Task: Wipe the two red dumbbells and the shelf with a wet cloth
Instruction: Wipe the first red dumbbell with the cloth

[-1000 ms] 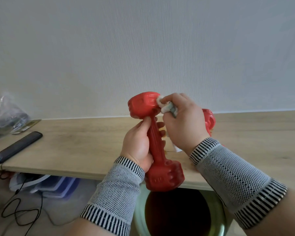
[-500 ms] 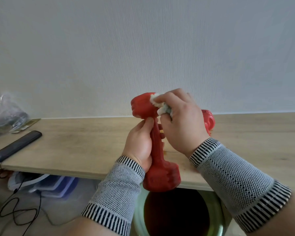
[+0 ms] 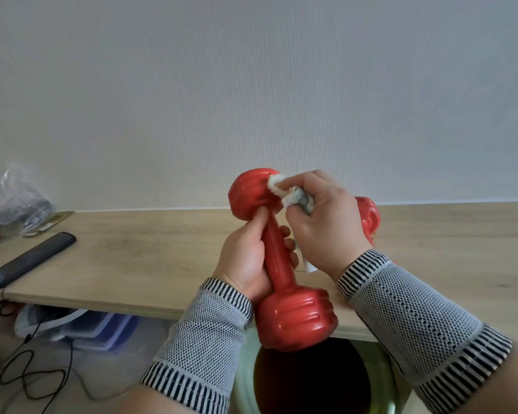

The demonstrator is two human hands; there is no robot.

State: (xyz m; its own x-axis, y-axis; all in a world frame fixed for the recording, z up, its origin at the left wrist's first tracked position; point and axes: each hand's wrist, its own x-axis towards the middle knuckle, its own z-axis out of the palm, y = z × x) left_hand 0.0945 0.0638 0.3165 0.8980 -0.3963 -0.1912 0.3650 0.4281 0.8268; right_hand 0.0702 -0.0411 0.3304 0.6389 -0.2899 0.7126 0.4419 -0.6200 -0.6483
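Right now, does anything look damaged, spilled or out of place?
Nothing stands out. The left hand grips the red dumbbell by its handle, the right hand presses the cloth on its upper head.

I see a pale textured wall (image 3: 251, 85) behind, black cables (image 3: 33, 375) on the grey floor (image 3: 108, 377), all evenly lit.

No words or numbers can be read here. The red dumbbell (image 3: 284, 264) has raised marks on its bottom end, but they are too blurry to make out.
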